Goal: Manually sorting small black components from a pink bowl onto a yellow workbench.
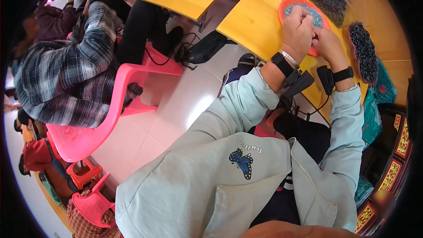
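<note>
My left hand (298, 31) is closed, its fingers curled in a pinch above a round red plate (281, 12). Close against it, my right hand (329, 46) is also closed, with its fingertips meeting the left ones. Whatever they pinch is hidden or too small to name. A heap of small grey-silver metal pieces (315, 16) fills the plate, which rests on the yellow table (253, 22). Each wrist wears a black strap with a dark device on it.
Behind the plate stands a transparent tray (350, 6) of dark small parts. A long container of black parts (363, 53) lies to the right, beside green bags (372, 114). A person in a plaid shirt (70, 70) sits left on a pink chair (116, 99). Cables (187, 50) lie beneath the tables.
</note>
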`<state>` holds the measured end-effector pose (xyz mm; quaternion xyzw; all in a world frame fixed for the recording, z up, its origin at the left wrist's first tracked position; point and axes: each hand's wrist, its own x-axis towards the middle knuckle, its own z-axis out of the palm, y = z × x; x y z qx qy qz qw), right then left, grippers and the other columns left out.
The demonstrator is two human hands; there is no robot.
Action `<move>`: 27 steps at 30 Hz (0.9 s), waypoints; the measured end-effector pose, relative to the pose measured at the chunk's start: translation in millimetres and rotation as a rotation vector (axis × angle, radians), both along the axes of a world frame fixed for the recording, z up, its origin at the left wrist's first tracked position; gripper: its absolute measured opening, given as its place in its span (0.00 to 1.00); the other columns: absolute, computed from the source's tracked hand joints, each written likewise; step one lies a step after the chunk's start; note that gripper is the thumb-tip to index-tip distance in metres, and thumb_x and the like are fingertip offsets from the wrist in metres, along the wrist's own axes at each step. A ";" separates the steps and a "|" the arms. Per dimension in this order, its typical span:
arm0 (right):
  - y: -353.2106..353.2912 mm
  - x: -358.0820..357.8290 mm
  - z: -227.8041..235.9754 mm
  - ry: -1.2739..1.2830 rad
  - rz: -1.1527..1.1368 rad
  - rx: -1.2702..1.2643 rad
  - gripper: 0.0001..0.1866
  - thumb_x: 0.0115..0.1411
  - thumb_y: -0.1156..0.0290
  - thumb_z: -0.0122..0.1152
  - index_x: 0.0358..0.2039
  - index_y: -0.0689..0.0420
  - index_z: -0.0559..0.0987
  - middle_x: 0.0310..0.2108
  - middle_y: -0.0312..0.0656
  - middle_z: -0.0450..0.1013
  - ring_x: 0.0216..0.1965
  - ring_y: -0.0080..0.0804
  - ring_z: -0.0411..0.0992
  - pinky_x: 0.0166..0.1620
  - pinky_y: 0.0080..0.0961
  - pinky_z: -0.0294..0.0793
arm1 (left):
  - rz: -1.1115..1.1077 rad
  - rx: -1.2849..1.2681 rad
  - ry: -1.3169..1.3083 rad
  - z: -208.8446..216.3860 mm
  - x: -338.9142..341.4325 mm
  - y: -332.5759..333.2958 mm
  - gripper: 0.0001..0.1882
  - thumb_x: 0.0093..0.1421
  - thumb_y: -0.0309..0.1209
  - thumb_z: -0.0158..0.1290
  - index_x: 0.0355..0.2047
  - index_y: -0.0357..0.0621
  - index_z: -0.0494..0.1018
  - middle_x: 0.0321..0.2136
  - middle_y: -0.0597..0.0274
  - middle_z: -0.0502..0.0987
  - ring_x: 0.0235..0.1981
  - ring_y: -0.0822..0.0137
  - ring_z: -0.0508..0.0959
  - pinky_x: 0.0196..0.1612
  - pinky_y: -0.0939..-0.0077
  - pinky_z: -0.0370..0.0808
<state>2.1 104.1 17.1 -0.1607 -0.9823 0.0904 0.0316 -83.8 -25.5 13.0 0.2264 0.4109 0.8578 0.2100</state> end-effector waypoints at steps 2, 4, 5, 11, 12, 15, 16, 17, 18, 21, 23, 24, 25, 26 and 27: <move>1.9 2.0 -1.4 0.030 -0.016 0.041 0.06 0.48 0.74 0.54 0.29 0.59 0.73 0.26 0.53 0.71 0.29 0.54 0.69 0.31 0.38 0.68 | 0.003 0.013 -0.001 1.5 1.1 0.2 0.05 0.57 0.26 0.44 0.27 0.37 0.65 0.18 0.63 0.70 0.17 0.75 0.71 0.20 0.82 0.70; 3.0 1.9 -0.6 0.020 -0.024 0.034 0.06 0.48 0.74 0.54 0.28 0.60 0.73 0.26 0.53 0.71 0.29 0.53 0.70 0.31 0.37 0.68 | 0.006 0.026 -0.002 2.2 2.3 0.1 0.05 0.57 0.26 0.44 0.27 0.37 0.65 0.18 0.63 0.70 0.17 0.75 0.71 0.20 0.82 0.71; 3.3 2.6 0.6 0.013 -0.033 0.027 0.06 0.49 0.74 0.54 0.28 0.60 0.73 0.25 0.53 0.71 0.29 0.52 0.70 0.30 0.37 0.68 | 0.013 0.022 0.013 2.6 2.7 0.5 0.05 0.57 0.26 0.44 0.27 0.36 0.65 0.18 0.63 0.70 0.17 0.75 0.71 0.21 0.82 0.71; -10.6 6.1 17.0 0.056 -0.114 -0.132 0.06 0.48 0.75 0.54 0.28 0.59 0.75 0.25 0.51 0.72 0.28 0.48 0.71 0.31 0.36 0.69 | 0.079 -0.016 0.061 -6.5 6.7 4.4 0.05 0.57 0.25 0.44 0.27 0.36 0.66 0.18 0.63 0.70 0.17 0.75 0.71 0.21 0.82 0.71; -9.6 7.2 16.8 0.052 -0.114 -0.133 0.06 0.48 0.75 0.54 0.28 0.59 0.75 0.25 0.51 0.72 0.28 0.48 0.71 0.31 0.36 0.69 | 0.100 -0.024 0.086 -7.4 7.5 5.6 0.05 0.57 0.25 0.44 0.27 0.36 0.66 0.18 0.63 0.70 0.17 0.75 0.71 0.21 0.81 0.71; -0.7 8.1 13.6 0.064 -0.079 -0.113 0.05 0.49 0.74 0.54 0.28 0.59 0.75 0.25 0.51 0.72 0.27 0.47 0.71 0.30 0.35 0.69 | 0.115 -0.042 0.117 -8.3 9.5 9.1 0.05 0.56 0.25 0.44 0.27 0.35 0.66 0.18 0.63 0.71 0.17 0.74 0.72 0.21 0.81 0.71; 1.7 7.6 11.2 0.109 -0.066 -0.127 0.05 0.49 0.74 0.54 0.28 0.59 0.76 0.25 0.51 0.72 0.27 0.47 0.71 0.30 0.34 0.69 | 0.114 -0.041 0.114 -8.0 10.7 9.0 0.05 0.56 0.25 0.44 0.27 0.35 0.66 0.18 0.63 0.71 0.17 0.74 0.72 0.21 0.81 0.71; 3.5 8.1 9.9 0.153 -0.052 -0.141 0.05 0.50 0.74 0.53 0.28 0.59 0.76 0.24 0.51 0.72 0.27 0.47 0.71 0.30 0.34 0.69 | 0.116 -0.050 0.127 -7.6 12.1 8.7 0.05 0.56 0.25 0.44 0.27 0.35 0.67 0.18 0.63 0.71 0.17 0.75 0.72 0.21 0.81 0.71; 1.6 6.6 11.5 0.151 -0.049 -0.140 0.05 0.50 0.74 0.53 0.28 0.59 0.76 0.24 0.51 0.72 0.27 0.47 0.71 0.30 0.34 0.69 | 0.123 -0.059 0.141 -6.9 12.1 8.4 0.05 0.56 0.25 0.44 0.27 0.35 0.67 0.19 0.63 0.71 0.17 0.75 0.72 0.21 0.81 0.72; -7.0 2.7 16.8 0.165 -0.062 -0.149 0.05 0.51 0.74 0.53 0.28 0.59 0.76 0.24 0.51 0.72 0.27 0.47 0.71 0.30 0.33 0.69 | 0.157 -0.035 0.146 -6.1 11.3 8.3 0.05 0.56 0.25 0.44 0.26 0.34 0.67 0.18 0.62 0.71 0.18 0.75 0.72 0.21 0.81 0.72; -11.1 2.6 20.1 0.214 -0.111 -0.153 0.05 0.51 0.73 0.54 0.28 0.59 0.76 0.23 0.50 0.72 0.25 0.43 0.71 0.30 0.30 0.69 | 0.147 -0.047 0.146 -4.3 11.4 8.6 0.06 0.56 0.25 0.44 0.26 0.34 0.67 0.18 0.62 0.71 0.18 0.75 0.72 0.21 0.81 0.71; -12.1 1.6 21.8 0.213 -0.108 -0.153 0.05 0.51 0.73 0.54 0.28 0.59 0.76 0.23 0.50 0.72 0.25 0.43 0.71 0.30 0.30 0.69 | 0.139 -0.056 0.152 -1.7 10.5 8.4 0.06 0.56 0.25 0.44 0.25 0.34 0.67 0.17 0.63 0.71 0.18 0.75 0.72 0.21 0.81 0.71; -13.0 0.4 23.1 0.240 -0.127 -0.208 0.06 0.51 0.73 0.55 0.29 0.59 0.76 0.22 0.48 0.72 0.24 0.40 0.71 0.29 0.29 0.69 | 0.142 -0.057 0.152 0.2 9.9 7.3 0.06 0.56 0.25 0.44 0.25 0.34 0.67 0.17 0.63 0.71 0.18 0.75 0.72 0.21 0.81 0.71; -13.8 -0.9 24.1 0.267 -0.146 -0.264 0.06 0.51 0.73 0.56 0.29 0.60 0.76 0.22 0.47 0.72 0.23 0.37 0.70 0.29 0.28 0.68 | 0.153 -0.069 0.168 2.2 9.3 5.5 0.06 0.56 0.25 0.44 0.25 0.34 0.67 0.17 0.63 0.71 0.18 0.75 0.72 0.21 0.80 0.71; -11.9 -0.5 22.9 0.263 -0.146 -0.262 0.06 0.51 0.73 0.56 0.29 0.60 0.76 0.22 0.47 0.72 0.23 0.37 0.70 0.29 0.28 0.68 | 0.160 -0.079 0.180 2.7 9.9 5.3 0.06 0.55 0.25 0.44 0.25 0.34 0.67 0.16 0.63 0.70 0.17 0.75 0.72 0.22 0.80 0.71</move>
